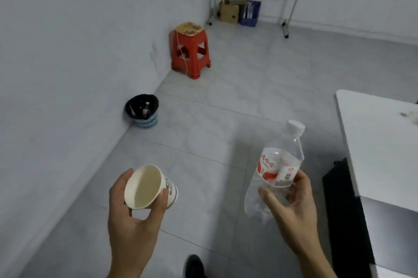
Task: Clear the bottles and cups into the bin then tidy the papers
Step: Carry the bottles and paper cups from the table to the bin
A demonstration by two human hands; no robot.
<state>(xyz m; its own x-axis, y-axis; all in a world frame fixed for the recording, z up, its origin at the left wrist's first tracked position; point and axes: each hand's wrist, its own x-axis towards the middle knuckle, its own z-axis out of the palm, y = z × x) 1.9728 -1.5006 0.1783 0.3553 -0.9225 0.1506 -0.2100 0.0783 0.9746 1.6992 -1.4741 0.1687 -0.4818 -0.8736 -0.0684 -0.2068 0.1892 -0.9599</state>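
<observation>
Head view suggests the clearing is midway: the left hand has its grip curled round a paper cup, the right hand grips a capped clear bottle, both well apart from the bin by the wall, and tidying the papers probably still lies ahead.

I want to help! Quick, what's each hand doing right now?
Left hand: holding the paper cup.
Right hand: holding the plastic bottle.
</observation>
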